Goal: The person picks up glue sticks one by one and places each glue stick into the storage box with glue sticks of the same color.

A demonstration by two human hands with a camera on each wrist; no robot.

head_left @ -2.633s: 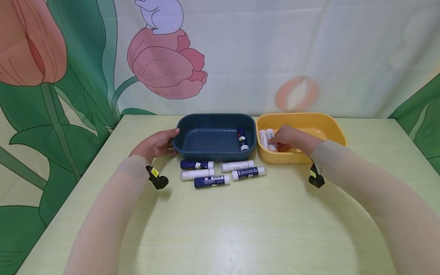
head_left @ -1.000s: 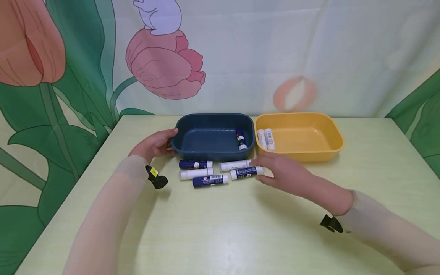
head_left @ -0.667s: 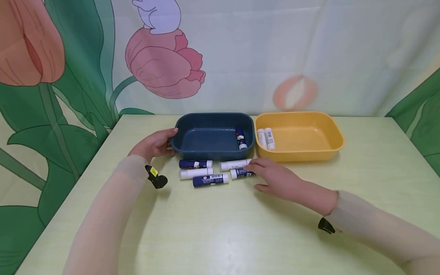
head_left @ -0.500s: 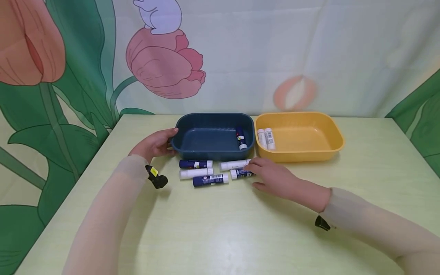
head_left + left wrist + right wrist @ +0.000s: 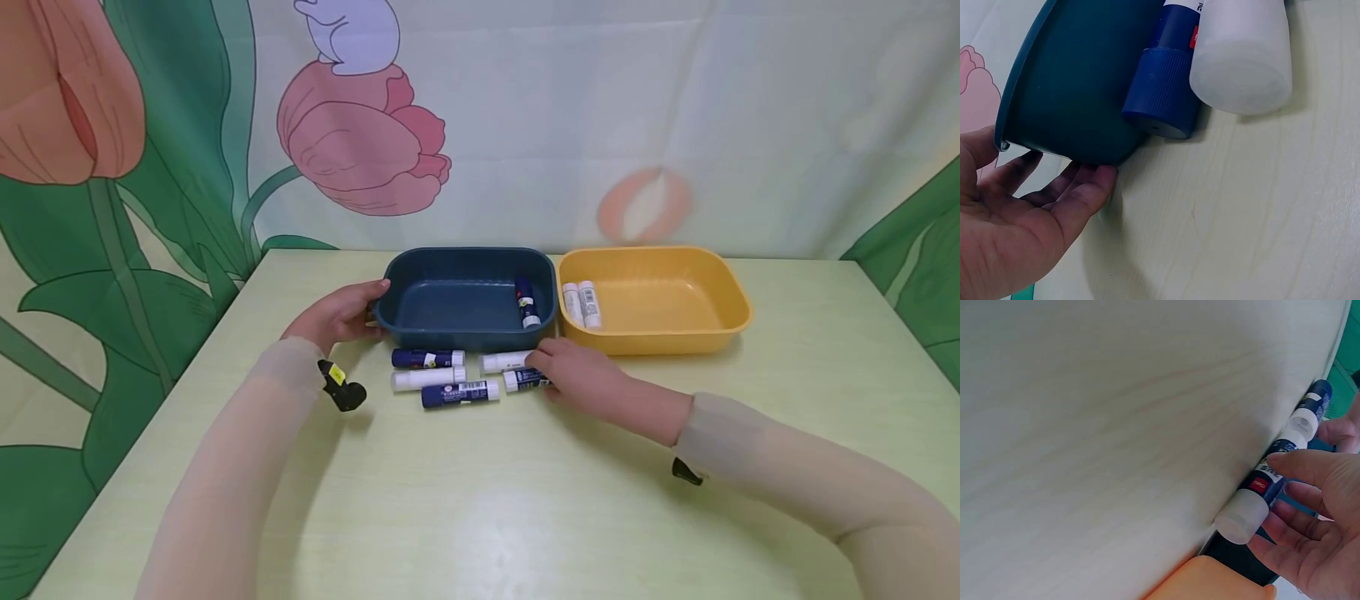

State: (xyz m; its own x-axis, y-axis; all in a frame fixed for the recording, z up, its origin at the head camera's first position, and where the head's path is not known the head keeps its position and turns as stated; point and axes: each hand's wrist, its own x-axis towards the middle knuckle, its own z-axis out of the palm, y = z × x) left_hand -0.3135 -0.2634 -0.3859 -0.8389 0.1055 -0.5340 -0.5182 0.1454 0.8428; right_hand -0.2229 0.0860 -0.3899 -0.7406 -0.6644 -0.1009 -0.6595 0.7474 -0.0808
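Note:
My left hand (image 5: pixel 337 317) holds the left end of a dark blue plastic bin (image 5: pixel 450 304), thumb by the rim and fingers against its outer wall. In front of the two bins, my right hand (image 5: pixel 581 379) covers the right ends of a white glue stick (image 5: pixel 504 362) and a blue-labelled glue stick (image 5: pixel 523 380). The right wrist view shows its thumb (image 5: pixel 1297 466) and fingers on either side of the blue glue stick (image 5: pixel 1261 481), which lies on the table. Left of these lie a blue glue stick (image 5: pixel 427 359), a white one (image 5: pixel 428 379) and another blue one (image 5: pixel 460 394).
A yellow bin (image 5: pixel 660 304) stands right beside the blue one, with two white glue sticks (image 5: pixel 589 305) at its left end. One blue glue stick (image 5: pixel 527 302) lies inside the blue bin. A printed curtain (image 5: pixel 525 125) hangs behind the pale table (image 5: pixel 480 500).
My right hand has left the white glue sticks in the yellow bin and come down to the front row, where its fingers close in on the blue glue stick. The left hand stays put.

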